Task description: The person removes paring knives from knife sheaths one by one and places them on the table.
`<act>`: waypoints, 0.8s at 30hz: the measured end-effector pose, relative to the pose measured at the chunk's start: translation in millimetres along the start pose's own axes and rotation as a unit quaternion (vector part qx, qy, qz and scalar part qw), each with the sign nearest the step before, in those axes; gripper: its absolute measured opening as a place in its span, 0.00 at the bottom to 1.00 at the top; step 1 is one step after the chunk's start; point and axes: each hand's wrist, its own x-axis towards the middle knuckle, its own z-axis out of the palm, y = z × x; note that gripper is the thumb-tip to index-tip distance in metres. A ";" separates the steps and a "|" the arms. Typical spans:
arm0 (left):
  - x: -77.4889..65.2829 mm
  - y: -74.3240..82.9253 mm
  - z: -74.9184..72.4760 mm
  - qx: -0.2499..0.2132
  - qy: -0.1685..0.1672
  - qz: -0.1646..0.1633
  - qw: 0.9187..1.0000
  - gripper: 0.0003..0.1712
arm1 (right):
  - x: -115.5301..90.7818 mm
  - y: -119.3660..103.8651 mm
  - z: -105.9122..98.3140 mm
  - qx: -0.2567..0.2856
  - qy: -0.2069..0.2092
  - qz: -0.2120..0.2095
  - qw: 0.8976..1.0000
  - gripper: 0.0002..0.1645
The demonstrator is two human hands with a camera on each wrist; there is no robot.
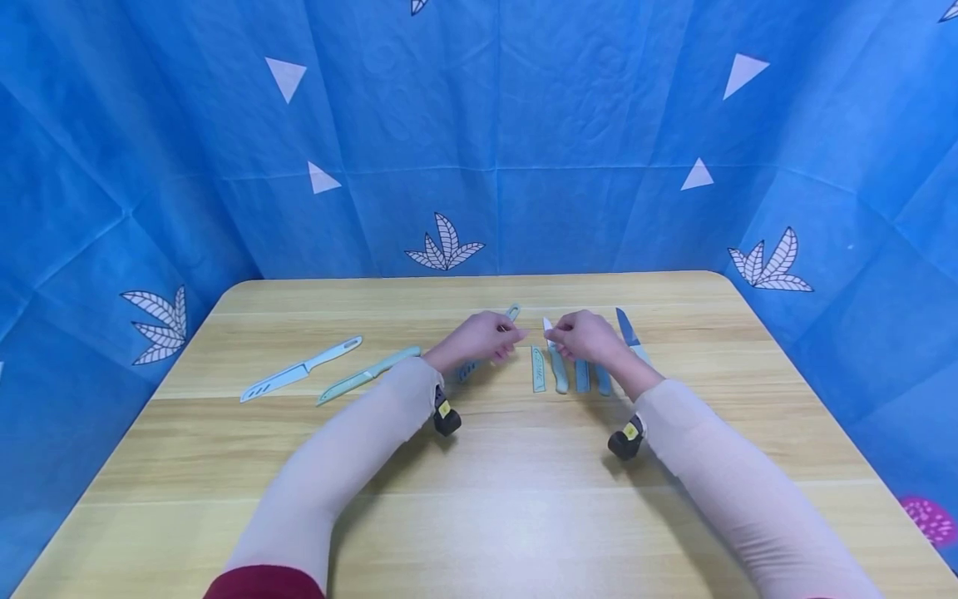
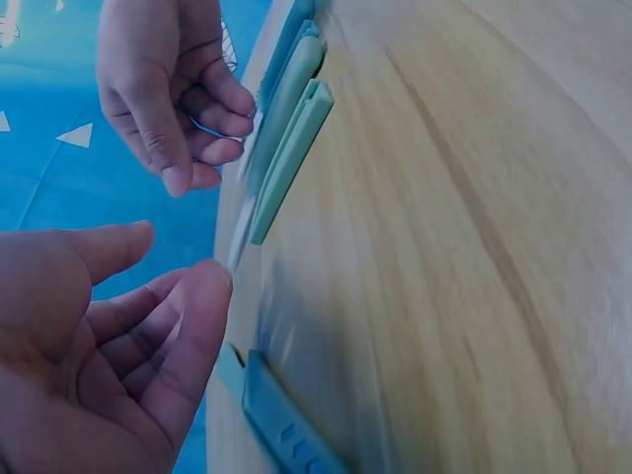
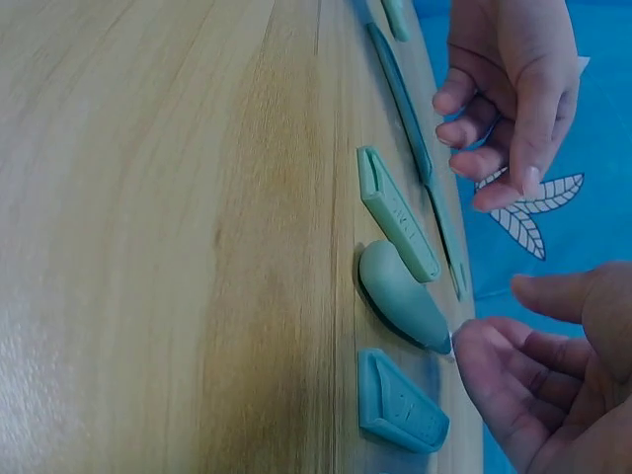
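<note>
My left hand [image 1: 490,335] hovers over a light blue-green sheathed knife [image 1: 466,370], partly hidden beneath it. My right hand [image 1: 587,335] is above a small knife with a pale green handle [image 1: 558,370] and a white blade. In the wrist views, both the left hand [image 2: 118,336] and the right hand [image 3: 543,370] have loosely bent fingers, thumb apart, with nothing between. Left of the small knife lies a green sheath [image 1: 538,368]. On its right are a blue sheath [image 1: 582,376] and a blue handle [image 1: 603,380], partly covered by my right hand.
Farther left on the wooden table [image 1: 509,491] lie a light blue sheathed knife [image 1: 299,371] and a green sheathed knife [image 1: 367,378]. A dark blue blade [image 1: 627,326] shows beyond my right wrist. Blue patterned cloth [image 1: 569,125] hangs behind the table and at both sides.
</note>
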 end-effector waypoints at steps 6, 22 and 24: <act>-10.3 1.0 -8.0 0.054 0.032 0.011 0.998 0.16 | 0.7 -3.6 2.6 0.004 -0.005 -0.040 0.999 0.15; -12.8 -8.5 -9.7 0.186 0.092 -0.037 0.978 0.18 | 11.3 -7.1 11.8 0.003 0.010 -0.119 0.993 0.12; -13.2 -10.2 -9.3 0.198 0.100 -0.043 0.974 0.20 | 12.2 -8.3 13.1 0.001 0.008 -0.124 0.992 0.14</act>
